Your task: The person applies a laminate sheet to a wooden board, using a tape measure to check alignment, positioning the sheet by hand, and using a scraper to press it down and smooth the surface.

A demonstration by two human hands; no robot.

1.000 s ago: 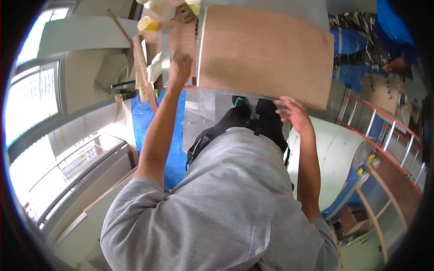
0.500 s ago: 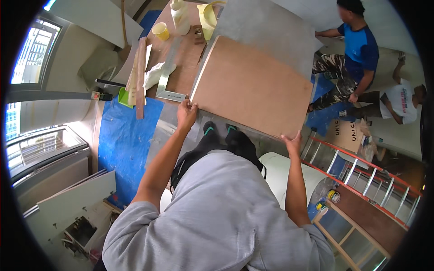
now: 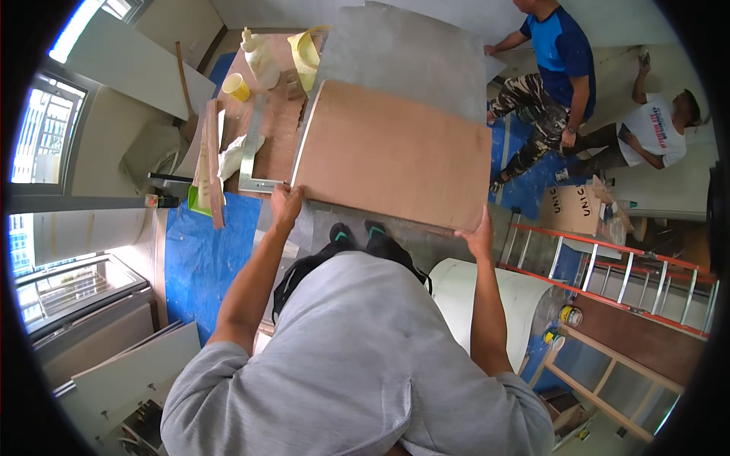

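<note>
A brown plywood board [image 3: 395,152] with a pale left edge lies on top of a large grey sheet [image 3: 411,53]. My left hand [image 3: 287,205] grips its near left corner, fingers closed at the edge. At the near right corner, my right hand [image 3: 479,234] holds the board between thumb and fingers, the thumb pointing up along the side. Left of the board, a metal carpenter's square [image 3: 249,156] rests on the brown worktable [image 3: 277,125], its short arm close to my left hand. A crumpled white cloth [image 3: 232,161] lies beside the square.
A white bottle [image 3: 261,61], yellow cup [image 3: 236,87] and cut yellow container [image 3: 306,55] stand on the table; wood strips [image 3: 212,167] overhang its left side. Two people, one in a blue shirt [image 3: 561,47], work at right. An orange ladder [image 3: 608,254] lies near a white rolled sheet [image 3: 487,304].
My view has shifted, so the table and board sit further left in it. My right hand's thumb has straightened at the board's corner. The person in blue still stands at the far sheet.
</note>
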